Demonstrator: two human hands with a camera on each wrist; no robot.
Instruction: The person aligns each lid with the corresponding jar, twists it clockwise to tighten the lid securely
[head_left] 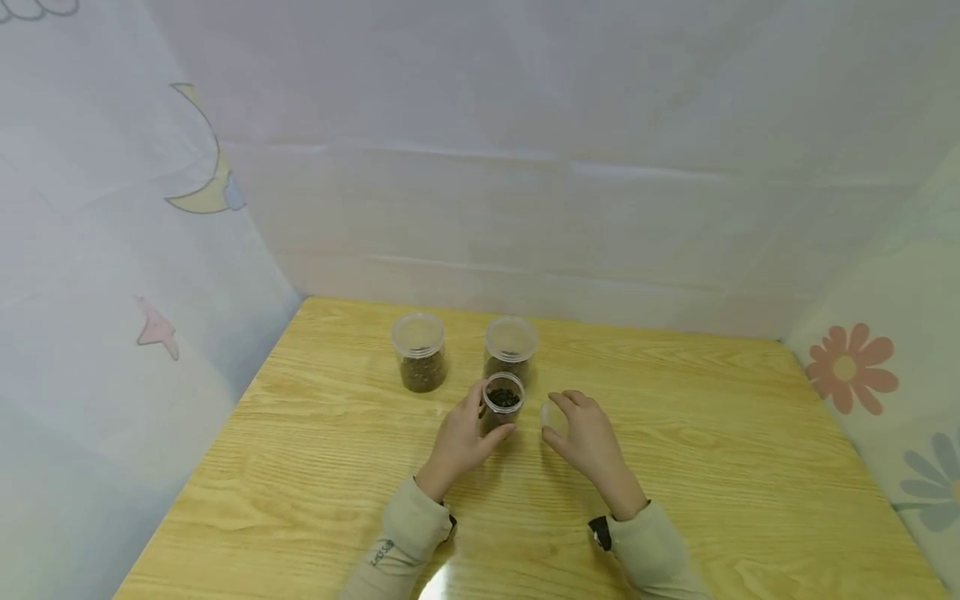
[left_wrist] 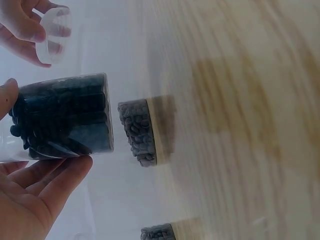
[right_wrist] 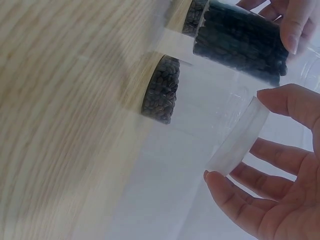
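Note:
My left hand [head_left: 461, 437] grips a small clear jar [head_left: 501, 419] around its sides. The jar has an uncovered mouth and dark, bean-like pieces [left_wrist: 60, 120] inside. In the left wrist view its base is raised off the table. To its right, my right hand [head_left: 592, 437] pinches a translucent whitish lid [right_wrist: 240, 137] by the rim between thumb and fingers. The lid is tilted on edge and apart from the jar.
Two wider clear jars stand behind the hands, a left one [head_left: 422, 358] and a right one [head_left: 512, 342], both lidded and part-filled with brown beans. The wood-grain table [head_left: 712, 450] meets pale printed cloth walls [head_left: 480, 208] at its back and sides.

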